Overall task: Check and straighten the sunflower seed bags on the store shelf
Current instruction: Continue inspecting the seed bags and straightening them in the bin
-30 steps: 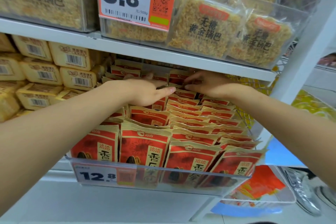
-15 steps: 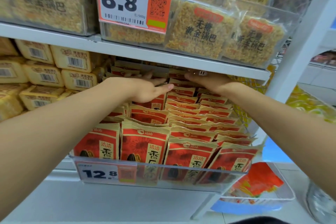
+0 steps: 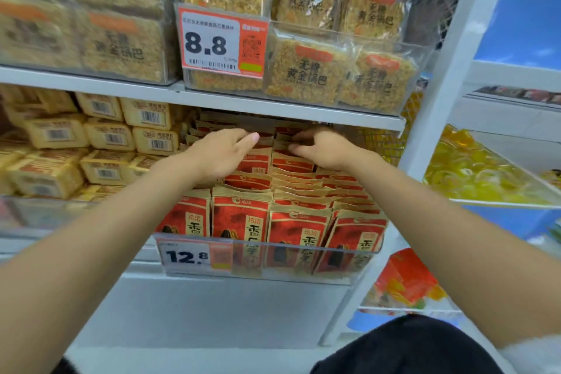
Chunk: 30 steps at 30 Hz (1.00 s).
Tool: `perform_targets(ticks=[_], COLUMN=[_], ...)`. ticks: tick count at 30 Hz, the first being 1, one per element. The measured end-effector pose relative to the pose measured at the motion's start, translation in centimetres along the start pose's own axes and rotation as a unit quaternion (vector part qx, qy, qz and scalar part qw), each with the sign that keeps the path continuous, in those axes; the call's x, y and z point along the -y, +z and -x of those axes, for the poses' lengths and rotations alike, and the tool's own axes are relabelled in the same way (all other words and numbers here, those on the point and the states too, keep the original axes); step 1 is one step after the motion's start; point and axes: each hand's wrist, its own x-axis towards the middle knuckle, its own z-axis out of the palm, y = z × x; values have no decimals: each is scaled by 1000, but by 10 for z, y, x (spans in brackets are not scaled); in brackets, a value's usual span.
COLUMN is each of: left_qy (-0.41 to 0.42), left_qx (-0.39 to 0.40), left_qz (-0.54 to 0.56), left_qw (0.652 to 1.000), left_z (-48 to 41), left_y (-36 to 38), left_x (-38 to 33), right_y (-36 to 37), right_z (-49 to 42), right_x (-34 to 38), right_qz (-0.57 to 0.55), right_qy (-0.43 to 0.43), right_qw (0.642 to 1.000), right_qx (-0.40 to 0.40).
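Your left hand (image 3: 223,152) lies open, fingers straight and together. It rests palm down on the tops of the sunflower seed bags (image 3: 241,215) near the back of the left rows. Your right hand (image 3: 323,147) is just beside it to the right, with a small gap between the two. Its fingers (image 3: 299,138) are curled, and with the thumb they pinch the top edge of one of the rear bags, though motion blur hides the exact contact.

The sunflower seed bags are red and gold and stand upright in several rows, front to back. They fill a clear plastic tray (image 3: 303,264) on the middle shelf. The front bags on the right lean slightly to the right. A price tag reading 12.8 (image 3: 186,256) is fixed to the tray's front wall at its left end.

Left of the tray, yellow barcoded packs (image 3: 109,138) are stacked on the same level. Directly above your hands runs the white upper shelf board (image 3: 121,86), which carries clear packs of rice crust (image 3: 306,76) and an orange price tag reading 8.8 (image 3: 212,45). A white upright post (image 3: 449,70) borders the shelves on the right, and beyond it lies a heap of yellow-wrapped sweets (image 3: 473,173).
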Motion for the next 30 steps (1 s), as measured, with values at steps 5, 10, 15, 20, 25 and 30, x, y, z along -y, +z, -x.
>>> perform_targets(ticks=[5, 10, 15, 20, 25, 30], left_qy=[-5, -21, -23, -26, -23, -24], left_qx=[-132, -201, -150, -143, -110, -115], left_qz=[39, 99, 156, 163, 173, 153], left_qw=[990, 974, 976, 976, 978, 981], left_z=[24, 36, 38, 32, 29, 27], left_y=[9, 10, 14, 22, 46, 58], left_x=[-23, -43, -53, -59, -76, -79], right_y=[-6, -10, -5, -18, -19, -18], right_z=[51, 87, 118, 136, 154, 160], right_x=[1, -2, -24, -44, -54, -53], right_qz=[-77, -175, -225, -237, -171, -136], right_qy=[-47, -48, -52, -28, -3, -10], right_qw=[995, 977, 958, 961, 979, 987], right_qx=[-50, -116, -172, -139, -112, -82])
